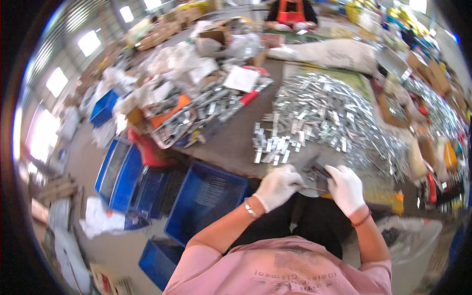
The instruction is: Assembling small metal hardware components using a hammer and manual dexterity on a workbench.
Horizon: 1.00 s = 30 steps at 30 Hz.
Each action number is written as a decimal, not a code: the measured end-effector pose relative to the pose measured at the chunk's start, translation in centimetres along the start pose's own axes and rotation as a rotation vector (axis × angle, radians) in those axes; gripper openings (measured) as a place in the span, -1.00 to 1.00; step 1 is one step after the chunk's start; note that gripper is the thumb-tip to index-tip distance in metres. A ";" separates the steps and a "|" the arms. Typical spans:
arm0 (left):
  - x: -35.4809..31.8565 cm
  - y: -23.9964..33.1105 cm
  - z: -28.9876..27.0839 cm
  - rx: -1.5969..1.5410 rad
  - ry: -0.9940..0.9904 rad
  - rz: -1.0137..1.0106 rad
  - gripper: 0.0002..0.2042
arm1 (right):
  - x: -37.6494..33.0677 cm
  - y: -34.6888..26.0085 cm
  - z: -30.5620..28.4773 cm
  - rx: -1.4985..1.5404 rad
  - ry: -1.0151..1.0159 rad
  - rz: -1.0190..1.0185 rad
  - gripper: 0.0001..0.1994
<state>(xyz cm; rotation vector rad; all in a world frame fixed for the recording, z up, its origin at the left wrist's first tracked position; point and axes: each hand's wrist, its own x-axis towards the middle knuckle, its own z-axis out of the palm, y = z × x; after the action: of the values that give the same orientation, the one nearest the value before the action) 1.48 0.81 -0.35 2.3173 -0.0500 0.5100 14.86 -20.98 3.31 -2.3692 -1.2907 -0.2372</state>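
My left hand [280,188], in a white glove, has its fingertips pinched together by the table's near edge. What it holds is too small to make out. A thin light strip [314,188] runs from those fingertips toward my right hand [346,190], also gloved in white. The right fingers are curled against a dark metal device [316,173] between both hands; the object inside them is hidden. Just beyond lies a wide heap of small, shiny flat metal pieces [319,110]. A looser group of pieces [276,149] is spread at its near left corner.
Blue plastic crates [206,196] stand low at my left. A tray of mixed metal parts [211,108] sits on the table's left, beside plastic bags. A long white sack [329,55] lies behind the heap. Cartons [393,109] crowd the right. Someone in an orange vest [291,12] is opposite.
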 end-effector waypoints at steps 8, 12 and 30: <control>-1.0 0.1 1.3 -0.009 0.029 -0.001 -0.89 | -4.7 -2.7 -2.8 0.169 0.061 0.022 -0.49; -0.6 -0.4 0.4 0.062 0.014 0.036 -1.00 | -4.6 -3.2 -2.6 0.131 0.109 -0.046 -0.54; 0.2 -1.1 0.4 -0.106 0.009 -0.016 -0.89 | -2.4 0.2 -0.1 0.317 -0.098 0.113 -0.53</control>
<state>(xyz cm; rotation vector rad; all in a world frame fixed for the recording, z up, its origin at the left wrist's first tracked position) 1.96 1.33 -1.24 2.2101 -0.0531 0.4985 13.73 -22.94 2.52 -2.1922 -1.1368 0.1122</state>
